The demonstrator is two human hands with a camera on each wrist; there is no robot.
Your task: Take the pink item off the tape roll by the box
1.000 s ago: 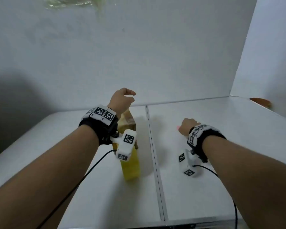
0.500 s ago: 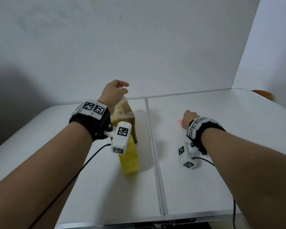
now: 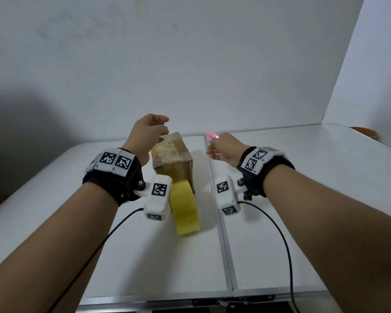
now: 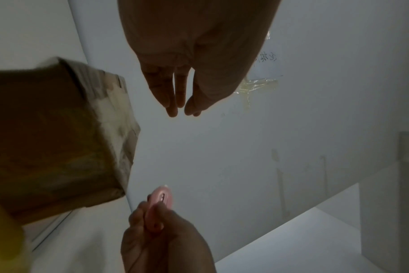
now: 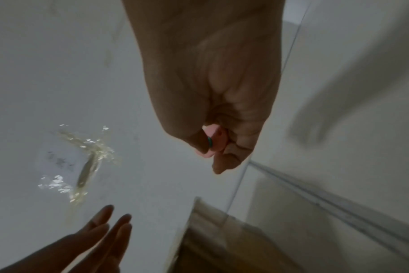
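Note:
A small brown cardboard box [image 3: 173, 158] sealed with tape stands on the white table [image 3: 303, 199] near its middle seam. A roll of yellow tape [image 3: 185, 211] stands on edge in front of the box. My left hand [image 3: 150, 132] hovers above the box's left side with fingers straight and holds nothing; its fingers [image 4: 173, 92] show in the left wrist view. My right hand [image 3: 221, 146], raised right of the box, grips a small pink cutter [image 3: 211, 134] [image 5: 214, 140] between thumb and curled fingers. The left wrist view shows the cutter [image 4: 161, 201] beside the box [image 4: 58, 138].
A white wall stands behind the table, with a taped paper note [image 5: 65, 160] on it. A brown bowl [image 3: 363, 132] sits at the far right edge. The table's front edge [image 3: 212, 299] is close to me. Cables hang from both wrist cameras.
My right hand has lifted off the table with the pink cutter and moved up and left toward the box. My left hand stays raised over the box.

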